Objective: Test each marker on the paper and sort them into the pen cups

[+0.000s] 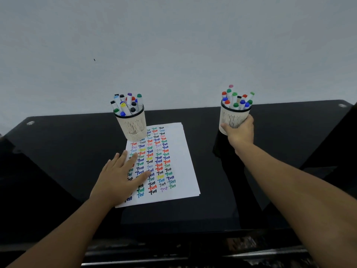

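Two hands | left (119,176) flat on paper (173,155) reading "Test" | right (240,132) grips cup (231,118)

marker-filled cup (133,125) on scribbled paper (173,161), second cup (232,118) apart

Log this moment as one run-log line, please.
left hand: flat on paper | right hand: grips right pen cup | left pen cup: on paper's far corner
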Tool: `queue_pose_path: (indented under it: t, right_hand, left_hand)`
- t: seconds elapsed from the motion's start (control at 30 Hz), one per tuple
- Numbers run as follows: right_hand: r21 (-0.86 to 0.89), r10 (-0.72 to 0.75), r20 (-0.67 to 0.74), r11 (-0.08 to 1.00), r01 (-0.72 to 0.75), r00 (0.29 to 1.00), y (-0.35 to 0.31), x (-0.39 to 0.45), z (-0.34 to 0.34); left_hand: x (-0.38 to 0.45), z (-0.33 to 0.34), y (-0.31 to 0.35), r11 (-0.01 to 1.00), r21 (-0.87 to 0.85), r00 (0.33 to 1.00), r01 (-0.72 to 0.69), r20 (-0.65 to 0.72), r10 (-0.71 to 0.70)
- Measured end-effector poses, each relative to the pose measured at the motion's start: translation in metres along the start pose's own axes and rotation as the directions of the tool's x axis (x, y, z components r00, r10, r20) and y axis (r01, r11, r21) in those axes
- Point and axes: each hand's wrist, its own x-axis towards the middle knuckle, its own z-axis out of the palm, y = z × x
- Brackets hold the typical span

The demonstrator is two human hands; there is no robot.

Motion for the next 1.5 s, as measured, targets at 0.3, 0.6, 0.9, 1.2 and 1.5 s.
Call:
queue_pose_path:
  t: [0.3, 0.6, 0.9, 1.2, 1.5]
  right_hand:
    - [0.042, -0.095, 0.088, 0.995, 0.092, 0.992, -0.003, -0.027, 0.018]
    - [0.127, -0.231, 0.302, 0.971, 0.201, 0.925, -0.034, -0.066, 0.085]
    - [0.071, -0.248, 0.359, 0.969, 0.238, 0.9, -0.037, -0.068, 0.122]
    - [0.055, -0.22, 0.394, 0.975, 0.217, 0.892, -0.034, -0.067, 0.119]
    - [0.326, -0.302, 0.12, 0.912, 0.25, 0.946, -0.054, -0.08, -0.027]
  left_hand:
    - [0.0, -0.001, 0.001, 1.0, 0.001, 1.0, 0.012, 0.008, -0.012]
    - [-0.001, -0.002, 0.001, 1.0, -0.015, 1.0, 0.01, 0.005, -0.009]
    - [-0.002, -0.003, 0.002, 0.999, -0.03, 1.0, 0.013, -0.008, -0.013]
    - [-0.002, -0.004, 0.003, 0.999, -0.04, 1.0, 0.013, -0.004, -0.013]
    - [-0.01, -0.016, 0.001, 0.902, -0.431, 0.991, -0.02, -0.126, -0.039]
